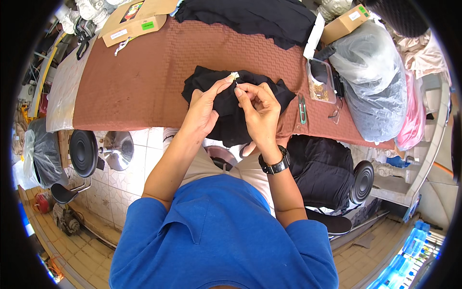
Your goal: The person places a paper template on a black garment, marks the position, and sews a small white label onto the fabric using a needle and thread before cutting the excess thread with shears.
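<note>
A black cloth garment (226, 124) lies bunched at the table's front edge and hangs partly over it. Above it, my left hand (204, 110) pinches a small whitish tag (235, 75) between thumb and forefinger. Close beside it on the right, my right hand (262, 110) is closed in a pinch, its fingertips just below the tag. Whatever sits in that pinch is too small to make out. Green-handled thread snips (302, 110) lie to the right of the garment. Beyond them stands a clear plastic box (321, 83) with small gold-coloured pieces in it.
A brown textured cloth (125, 86) covers the table. More black fabric (245, 17) lies along the far side. Cardboard boxes (137, 30) stand at the far left, and large plastic-wrapped bundles (368, 82) fill the right end. Round black stools (83, 153) are below the table.
</note>
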Demonstrator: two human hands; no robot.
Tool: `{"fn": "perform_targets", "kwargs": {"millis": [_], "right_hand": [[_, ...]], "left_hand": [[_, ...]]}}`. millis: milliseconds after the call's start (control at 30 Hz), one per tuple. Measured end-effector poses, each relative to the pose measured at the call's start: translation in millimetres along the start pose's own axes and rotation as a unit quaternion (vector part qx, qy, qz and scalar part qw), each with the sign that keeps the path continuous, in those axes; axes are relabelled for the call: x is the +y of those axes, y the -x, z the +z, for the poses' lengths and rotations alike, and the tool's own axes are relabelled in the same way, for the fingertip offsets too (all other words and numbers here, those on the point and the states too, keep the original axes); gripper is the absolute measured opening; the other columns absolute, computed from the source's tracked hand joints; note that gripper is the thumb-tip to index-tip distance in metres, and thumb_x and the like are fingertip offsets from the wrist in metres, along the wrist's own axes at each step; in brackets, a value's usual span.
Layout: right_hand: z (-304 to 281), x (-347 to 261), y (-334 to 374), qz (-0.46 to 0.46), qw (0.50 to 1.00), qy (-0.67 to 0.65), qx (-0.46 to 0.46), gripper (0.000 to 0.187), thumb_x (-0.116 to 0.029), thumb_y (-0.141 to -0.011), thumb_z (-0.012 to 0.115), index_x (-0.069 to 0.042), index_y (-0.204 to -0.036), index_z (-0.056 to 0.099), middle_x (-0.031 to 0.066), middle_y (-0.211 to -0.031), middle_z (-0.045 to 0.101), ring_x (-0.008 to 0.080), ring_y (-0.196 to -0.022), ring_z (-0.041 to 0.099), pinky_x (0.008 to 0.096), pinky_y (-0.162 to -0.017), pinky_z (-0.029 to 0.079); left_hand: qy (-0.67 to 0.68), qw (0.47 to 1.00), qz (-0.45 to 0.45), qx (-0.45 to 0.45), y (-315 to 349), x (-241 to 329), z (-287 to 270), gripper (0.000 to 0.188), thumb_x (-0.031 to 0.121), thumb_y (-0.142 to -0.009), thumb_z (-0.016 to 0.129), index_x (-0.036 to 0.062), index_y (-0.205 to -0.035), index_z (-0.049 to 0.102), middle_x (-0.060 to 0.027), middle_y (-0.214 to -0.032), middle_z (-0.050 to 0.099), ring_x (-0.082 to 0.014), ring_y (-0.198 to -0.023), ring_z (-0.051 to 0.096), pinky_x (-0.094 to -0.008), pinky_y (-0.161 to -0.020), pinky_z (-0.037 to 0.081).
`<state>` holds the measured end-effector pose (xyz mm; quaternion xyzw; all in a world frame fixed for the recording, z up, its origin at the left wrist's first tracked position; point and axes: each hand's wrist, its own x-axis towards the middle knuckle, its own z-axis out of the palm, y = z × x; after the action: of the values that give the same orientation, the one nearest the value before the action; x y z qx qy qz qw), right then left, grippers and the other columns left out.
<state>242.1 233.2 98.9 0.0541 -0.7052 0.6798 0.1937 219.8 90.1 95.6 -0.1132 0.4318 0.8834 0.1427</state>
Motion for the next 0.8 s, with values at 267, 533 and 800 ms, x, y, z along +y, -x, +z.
{"fn": "perform_targets", "kwargs": {"millis": [267,533,800], "right_hand": [[-1.1,0.6,-1.0,-0.001,1.0,0.003,0.004,0.012,0.001,-0.087,0.076,0.0,-0.099,0.076,0.0007,-0.077,0.055,0.0059,-0.066,0.054,0.022,-0.057,0.044],[0.1,-2.5,-0.3,0.022,1.0,-0.013,0.004,0.01,0.001,-0.089,0.074,0.002,-0.098,0.075,0.0006,-0.079,0.055,0.0055,-0.067,0.056,0.0214,-0.058,0.046],[2.0,0.5,-1.4,0.03,0.999,-0.041,0.004,0.008,0.001,-0.09,0.074,0.003,-0.097,0.074,-0.0001,-0.081,0.055,0.0053,-0.068,0.056,0.0211,-0.06,0.045]], "left_hand": [[-0.019,1.0,0.007,0.022,3.1,0.8,5.1,0.046,0.034,-0.08,0.086,-0.0036,-0.104,0.075,-0.0126,-0.12,0.067,-0.0188,-0.137,0.039,-0.0508,-0.117,0.014],[-0.02,0.999,0.002,0.032,5.4,3.8,10.6,0.043,0.033,-0.08,0.086,-0.0026,-0.101,0.075,-0.0103,-0.114,0.069,-0.016,-0.134,0.042,-0.0487,-0.117,0.015],[-0.003,1.0,0.019,0.022,8.2,6.5,17.4,0.03,0.024,-0.084,0.083,-0.0018,-0.098,0.075,-0.0044,-0.096,0.07,-0.0078,-0.097,0.061,-0.0308,-0.093,0.043]]}}
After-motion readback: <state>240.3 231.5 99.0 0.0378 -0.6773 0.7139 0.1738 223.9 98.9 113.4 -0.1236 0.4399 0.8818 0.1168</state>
